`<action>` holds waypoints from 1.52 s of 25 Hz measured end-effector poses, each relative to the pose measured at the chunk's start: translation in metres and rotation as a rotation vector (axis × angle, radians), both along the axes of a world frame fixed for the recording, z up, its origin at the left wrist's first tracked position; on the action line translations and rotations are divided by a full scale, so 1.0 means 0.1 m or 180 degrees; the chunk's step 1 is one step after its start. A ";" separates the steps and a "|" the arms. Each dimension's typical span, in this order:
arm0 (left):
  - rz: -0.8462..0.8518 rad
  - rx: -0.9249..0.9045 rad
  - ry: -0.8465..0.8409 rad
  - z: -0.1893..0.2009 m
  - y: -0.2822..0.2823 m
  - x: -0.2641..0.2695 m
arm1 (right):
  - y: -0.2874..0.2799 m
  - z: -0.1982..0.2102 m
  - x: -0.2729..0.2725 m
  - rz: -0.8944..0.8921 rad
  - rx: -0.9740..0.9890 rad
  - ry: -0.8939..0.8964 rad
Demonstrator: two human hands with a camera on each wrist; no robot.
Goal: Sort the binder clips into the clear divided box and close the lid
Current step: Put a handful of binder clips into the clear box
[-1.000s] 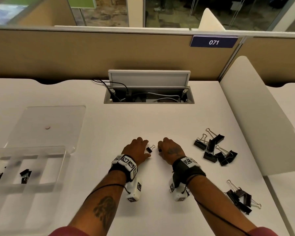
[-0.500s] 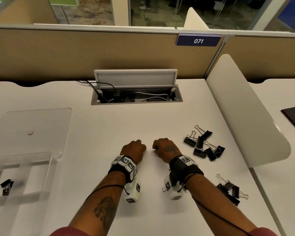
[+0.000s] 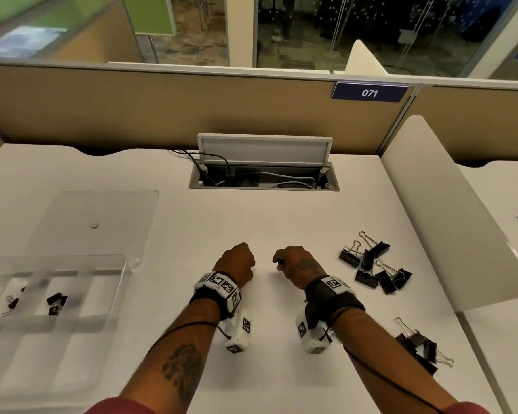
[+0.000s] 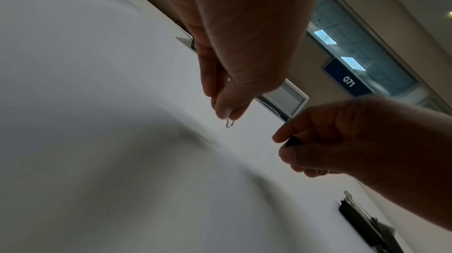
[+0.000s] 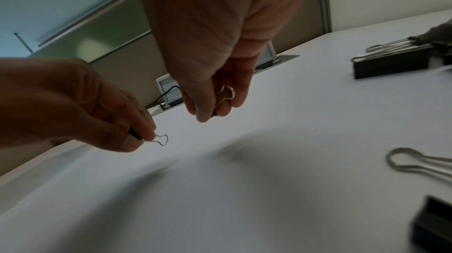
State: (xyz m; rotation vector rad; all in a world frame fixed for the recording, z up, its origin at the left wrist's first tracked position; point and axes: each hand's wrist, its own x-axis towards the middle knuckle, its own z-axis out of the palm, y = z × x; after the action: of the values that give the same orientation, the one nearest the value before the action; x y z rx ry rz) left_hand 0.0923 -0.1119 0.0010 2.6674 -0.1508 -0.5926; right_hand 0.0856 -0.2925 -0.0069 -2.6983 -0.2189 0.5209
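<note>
My left hand and right hand hover side by side over the middle of the white desk. Each pinches a small black binder clip. The left hand's clip shows its wire loop below the fingertips; the right hand's clip lies between thumb and fingers. The clear divided box sits at the left with a few small clips in its compartments. Its open lid lies flat behind it. A pile of large black clips lies right of my right hand.
Another heap of large clips lies by my right forearm. An open cable hatch sits at the back of the desk. A white curved divider bounds the desk on the right, and a tan partition stands behind.
Both hands have lifted off the desk with a small clip each; the clip that lay between them one second ago is now held. The head view swung right, then back left.
</note>
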 end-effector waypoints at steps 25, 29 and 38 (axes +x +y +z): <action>0.0523 -0.0014 -0.0640 0.58 3.34 -0.80 | 3.49 0.58 -0.42 0.0752 0.0164 -0.0469; 0.0653 -0.0254 -0.0575 0.51 3.41 -0.83 | 3.52 0.55 -0.49 0.0645 0.0098 -0.0450; 0.0561 0.0180 -0.0513 0.58 3.70 -0.88 | 3.71 0.53 -0.43 0.0748 0.0097 -0.0389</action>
State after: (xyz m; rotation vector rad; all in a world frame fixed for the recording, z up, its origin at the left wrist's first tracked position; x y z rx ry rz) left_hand 0.0038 0.2583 0.0589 2.7449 0.0568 -0.3311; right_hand 0.0427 0.0790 0.0456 -2.6921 -0.5780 0.4143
